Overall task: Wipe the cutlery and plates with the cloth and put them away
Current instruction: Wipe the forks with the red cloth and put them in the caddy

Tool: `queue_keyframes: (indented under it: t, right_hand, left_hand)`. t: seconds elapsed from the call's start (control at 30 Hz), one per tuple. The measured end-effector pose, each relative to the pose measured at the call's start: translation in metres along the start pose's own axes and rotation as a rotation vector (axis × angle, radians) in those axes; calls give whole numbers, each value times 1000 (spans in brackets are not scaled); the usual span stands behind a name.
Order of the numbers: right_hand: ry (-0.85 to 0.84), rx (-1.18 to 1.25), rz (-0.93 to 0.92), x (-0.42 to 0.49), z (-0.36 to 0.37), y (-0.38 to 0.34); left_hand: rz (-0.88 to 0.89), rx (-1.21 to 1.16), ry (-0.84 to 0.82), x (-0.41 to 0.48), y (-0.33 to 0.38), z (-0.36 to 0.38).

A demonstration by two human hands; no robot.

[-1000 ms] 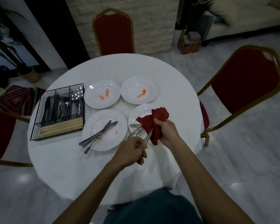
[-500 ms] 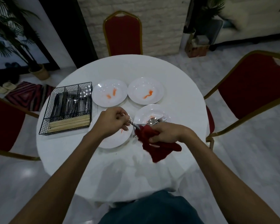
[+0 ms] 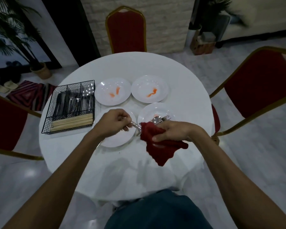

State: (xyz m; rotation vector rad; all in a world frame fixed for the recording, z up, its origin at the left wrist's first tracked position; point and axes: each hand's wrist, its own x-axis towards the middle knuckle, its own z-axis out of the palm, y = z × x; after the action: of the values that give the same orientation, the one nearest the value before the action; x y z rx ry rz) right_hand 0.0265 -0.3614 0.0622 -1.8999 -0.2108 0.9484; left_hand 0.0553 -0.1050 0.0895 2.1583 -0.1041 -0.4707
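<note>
"red cloth (image 3: pixel 162 146), one, soft, crumpled, nap matt," reads the clerk. "well right of the basket (image 3: pixel 69 106). right hand (image 3: pixel 173 131) grips it, fingers curled round cloth and the cutlery (image 3: pixel 157 120) inside."

"cutlery?"

"steel, glossy: spoon bowl and fork tines poke past the cloth; count unclear. left hand (image 3: pixel 113 123) pinches the handles, fingers curled tight about them, above the plate (image 3: pixel 116 139) beside the basket's chopstick end."

"method?"

"my judgement: hold the handles firm, draw the cloth the whole length, squeeze round bowl and tines, turn to reach both faces. then file each in its basket slot."

"plates (image 3: pixel 106 86)?"

"four, white, round, shallow, glazed. the two by the basket's other end carry orange smears; wipe those after. the fourth plate (image 3: pixel 149 111), next out from the basket, lies under the tips; faint red mark."

"basket?"

"black wire grid, rectangular, divided; steel pieces in slots, pale chopsticks (image 3: pixel 73 123) across one end. sits on a round table (image 3: pixel 139 66), smooth white cover."
</note>
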Motion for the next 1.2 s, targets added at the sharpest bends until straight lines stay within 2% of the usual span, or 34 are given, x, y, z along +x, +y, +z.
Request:
queue_keyframes:
  t: [0.07,0.17,0.23,0.33,0.47,0.6,0.7,0.73,0.87,1.1,1.2]
  right_hand:
    - [-96,-149,-10,3,11,-12]
    - [7,-207,-2,7,17,-10]
    - [103,-68,-60,4,17,-1]
    - [354,294,-121,1,8,13]
    - [610,539,-151,8,10,13]
    - [948,802,-104,30,21,9]
    - [1140,967,-22,49,37,-6]
    - [1123,1010,-8,52,45,-12]
    - [825,1025,25,62,66,-23]
    - [698,907,-4,50,53,-20]
    - [614,745,-9,39,57,-25]
  left_hand:
    - [41,-1,-12,6,6,4]
    - [55,-88,-10,12,6,7]
    - [49,-162,25,12,4,2]
    - [-22,-269,49,1,-1,6]
    - [-121,-316,68,-16,-12,31]
    - [-180,-375,-50,-31,-10,51]
    - [-150,-295,-124,-37,-7,74]
    - [-140,-249,-128,-38,-7,80]
    - [-134,-168,-134,-37,-9,80]
    - [-189,-44,-261,-29,-17,33]
    - [-174,-183,-57,-20,-16,20]
